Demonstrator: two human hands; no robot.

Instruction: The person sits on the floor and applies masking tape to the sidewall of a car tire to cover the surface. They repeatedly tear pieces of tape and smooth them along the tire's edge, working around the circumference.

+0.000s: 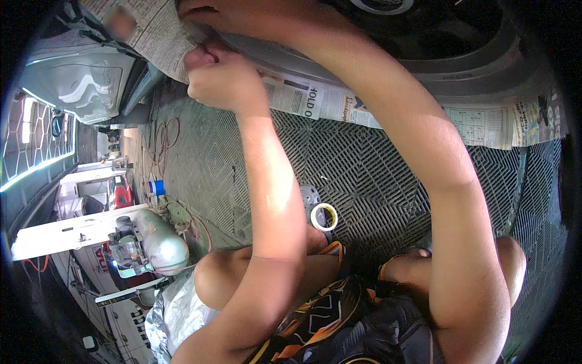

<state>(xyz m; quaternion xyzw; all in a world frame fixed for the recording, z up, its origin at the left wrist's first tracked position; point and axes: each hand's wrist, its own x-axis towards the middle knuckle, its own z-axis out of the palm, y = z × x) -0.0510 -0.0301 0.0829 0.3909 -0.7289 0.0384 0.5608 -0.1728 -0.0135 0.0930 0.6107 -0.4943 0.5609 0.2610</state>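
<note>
My left hand [227, 79] is closed in a fist, with fingers curled and thumb bent, at the edge of a newspaper sheet [167, 33] beside the dark tyre [418, 76]. What the fingers grip, if anything, is hidden. My right arm reaches over the tyre, and my right hand [209, 12] is at the upper edge beside the same newspaper. Its fingers are partly cut off and in shadow. More newspaper [330, 100] runs along the lower side of the tyre. A roll of tape [324, 217] is near my foot, between my arms.
A patterned dark mat [370, 164] covers the floor around my bent legs. To the left stand an air compressor [160, 242], a blue can [156, 187] and a coiled hose [167, 136]. A silvery car panel [85, 79] is at the upper left.
</note>
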